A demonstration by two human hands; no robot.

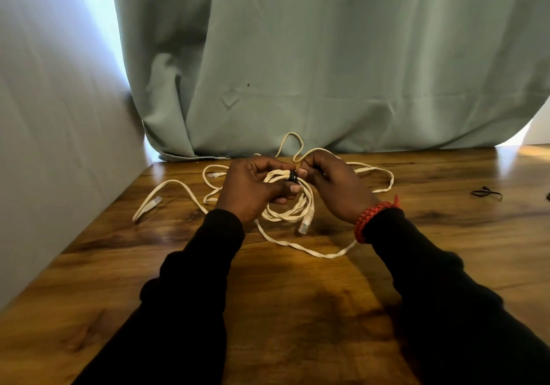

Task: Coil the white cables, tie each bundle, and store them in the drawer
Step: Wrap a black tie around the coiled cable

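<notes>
A coiled white cable bundle (pixel 293 206) hangs between my hands above the wooden table (pixel 297 280), its clear plug (pixel 304 227) dangling at the bottom. My left hand (pixel 253 189) grips the top of the coil. A black tie (pixel 293 175) wraps the coil there, and my right hand (pixel 333 185) pinches it with thumb and finger. A second white cable (pixel 309 251) lies loose across the table around and behind my hands, one of its plugs (pixel 153 201) at the left.
Another black tie (pixel 486 194) lies on the table at the far right. A grey-green curtain (pixel 327 57) hangs behind the table's back edge and a pale wall (pixel 53 116) borders the left side. No drawer is in view.
</notes>
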